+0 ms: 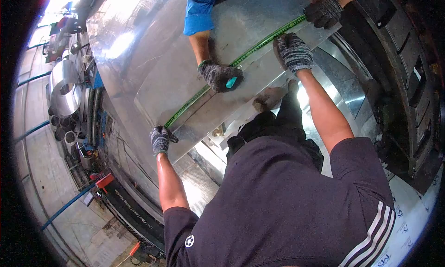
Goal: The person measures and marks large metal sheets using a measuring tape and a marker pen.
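Observation:
A green tape measure (pixel 185 106) runs diagonally across a grey metal sheet (pixel 153 93). My left hand (pixel 160 140), in a grey knitted glove, is closed on the tape's lower left end at the sheet's edge. Farther right, my right hand (pixel 295 53), gloved alike, lies with fingers extended on the sheet just beside the tape. Across from me, a co-worker's dark-gloved hand (pixel 215 75) presses near the middle of the tape and holds a teal pen or marker (pixel 231 82). The co-worker's other gloved hand (pixel 323 12) is at the tape's upper right end.
Blue sleeves (pixel 200 10) of the co-worker reach in from the top. A dark slotted machine frame (pixel 408 77) stands at the right. On the left, a shiny metal roll (pixel 65 88) and several tubes lie beyond a long black machine rail (pixel 132 216). Reflective metal shows below the sheet.

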Demonstrator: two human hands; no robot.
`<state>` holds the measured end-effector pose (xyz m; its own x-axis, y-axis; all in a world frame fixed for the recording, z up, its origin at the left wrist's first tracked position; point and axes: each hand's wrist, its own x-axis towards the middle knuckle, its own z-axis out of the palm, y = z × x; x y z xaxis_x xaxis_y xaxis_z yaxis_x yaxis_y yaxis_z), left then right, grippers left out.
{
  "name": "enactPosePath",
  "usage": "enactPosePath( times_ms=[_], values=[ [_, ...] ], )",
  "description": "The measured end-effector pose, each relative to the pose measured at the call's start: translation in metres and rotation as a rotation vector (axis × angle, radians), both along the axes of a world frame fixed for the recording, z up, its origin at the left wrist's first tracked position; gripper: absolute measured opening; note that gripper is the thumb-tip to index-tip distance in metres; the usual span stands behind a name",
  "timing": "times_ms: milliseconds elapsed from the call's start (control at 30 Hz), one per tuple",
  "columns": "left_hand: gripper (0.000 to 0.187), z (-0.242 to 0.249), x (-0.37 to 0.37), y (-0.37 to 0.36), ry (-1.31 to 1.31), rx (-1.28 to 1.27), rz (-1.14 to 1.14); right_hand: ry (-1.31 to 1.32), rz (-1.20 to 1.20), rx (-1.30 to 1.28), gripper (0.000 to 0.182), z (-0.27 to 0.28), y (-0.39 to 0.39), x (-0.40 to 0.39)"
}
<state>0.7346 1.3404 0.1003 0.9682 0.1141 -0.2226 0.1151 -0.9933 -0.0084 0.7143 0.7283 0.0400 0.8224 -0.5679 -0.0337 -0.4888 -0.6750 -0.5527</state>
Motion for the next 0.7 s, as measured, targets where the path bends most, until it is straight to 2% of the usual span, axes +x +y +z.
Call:
enactPosePath(
  times_ms=[200,333,500,700],
  values=[
    [0.029,-0.002,-0.002,0.000,-0.062,0.007,-0.015,0.014,0.002,0.013,0.046,0.007,0.001,-0.002],
    [0.029,0.000,0.000,-0.001,-0.004,0.000,0.048,0.009,0.025,0.017,0.046,0.009,0.001,-0.003],
    [0.028,-0.001,-0.001,0.003,-0.045,-0.031,-0.030,-0.030,0.021,-0.056,0.047,-0.006,-0.001,-0.002],
    [0.028,-0.004,-0.002,0.013,-0.094,-0.059,-0.024,0.032,0.039,0.029,0.050,0.016,0.007,-0.001]
  ],
)
